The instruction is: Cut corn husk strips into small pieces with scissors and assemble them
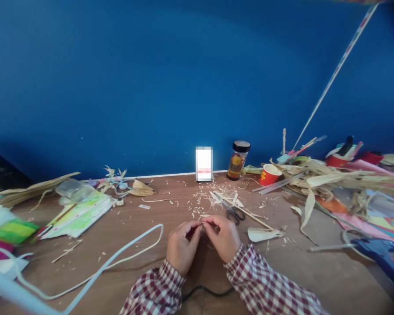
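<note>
My left hand (182, 245) and my right hand (222, 236) meet over the brown table (144, 258), fingertips pinched together on a small pale piece, too small to name. Both wrists wear red-and-white checked sleeves. Just beyond my right hand lie black-handled scissors (233, 212) among pale straw-like scraps (216, 199). A torn husk piece (262, 234) rests to the right of my right hand.
A white cable (118, 258) loops across the left. Green paper packs (80, 214) lie at left. A dark-lidded jar (238, 160), a red paper cup (269, 174) and a heap of dry husks (331, 179) stand at the back right. A blue glue gun (377, 251) lies at right.
</note>
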Available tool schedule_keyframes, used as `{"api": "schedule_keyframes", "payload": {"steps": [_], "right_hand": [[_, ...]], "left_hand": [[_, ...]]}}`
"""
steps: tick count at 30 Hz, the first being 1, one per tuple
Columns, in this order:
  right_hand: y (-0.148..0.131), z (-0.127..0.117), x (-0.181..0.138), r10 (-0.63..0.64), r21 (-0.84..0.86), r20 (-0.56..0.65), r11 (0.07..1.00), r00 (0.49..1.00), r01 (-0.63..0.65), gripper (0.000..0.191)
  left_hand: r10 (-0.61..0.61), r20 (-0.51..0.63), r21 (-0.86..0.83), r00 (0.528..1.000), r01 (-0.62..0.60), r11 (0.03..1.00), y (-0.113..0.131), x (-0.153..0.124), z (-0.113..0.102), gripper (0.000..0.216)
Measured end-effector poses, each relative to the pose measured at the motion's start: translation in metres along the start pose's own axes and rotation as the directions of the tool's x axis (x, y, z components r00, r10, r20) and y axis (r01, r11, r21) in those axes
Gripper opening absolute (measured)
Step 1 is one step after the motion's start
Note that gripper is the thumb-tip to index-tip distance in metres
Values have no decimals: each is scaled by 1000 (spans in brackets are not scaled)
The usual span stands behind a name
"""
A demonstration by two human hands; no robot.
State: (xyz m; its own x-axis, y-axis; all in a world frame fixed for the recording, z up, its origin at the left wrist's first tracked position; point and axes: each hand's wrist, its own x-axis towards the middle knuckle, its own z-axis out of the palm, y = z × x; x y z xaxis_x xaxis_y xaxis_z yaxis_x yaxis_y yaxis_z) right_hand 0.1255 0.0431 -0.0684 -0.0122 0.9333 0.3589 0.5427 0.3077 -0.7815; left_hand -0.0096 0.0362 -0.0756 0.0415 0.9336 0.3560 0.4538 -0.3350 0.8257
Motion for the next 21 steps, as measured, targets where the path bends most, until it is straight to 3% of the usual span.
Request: {"api": "schedule_keyframes", "payload": {"steps": [6,11,15,21], "right_hand": [[-1,1,-3,-100,-89,20,991,995,101,16],[0,1,-2,-77,-49,53,996,996,80,15],[1,2,-2,-56,-31,66,998,996,58,15],[0,0,-1,-47,-29,85,998,995,49,15]], "left_hand": [[-181,12,-75,983,181,981,-8,2,-1,20],[-305,85,-319,948,316,893,-8,5,1,23],[-347,67,-450,936,339,827,-7,7,1,26],[-391,77,-484,917,377,790,-7,7,0,34]]}}
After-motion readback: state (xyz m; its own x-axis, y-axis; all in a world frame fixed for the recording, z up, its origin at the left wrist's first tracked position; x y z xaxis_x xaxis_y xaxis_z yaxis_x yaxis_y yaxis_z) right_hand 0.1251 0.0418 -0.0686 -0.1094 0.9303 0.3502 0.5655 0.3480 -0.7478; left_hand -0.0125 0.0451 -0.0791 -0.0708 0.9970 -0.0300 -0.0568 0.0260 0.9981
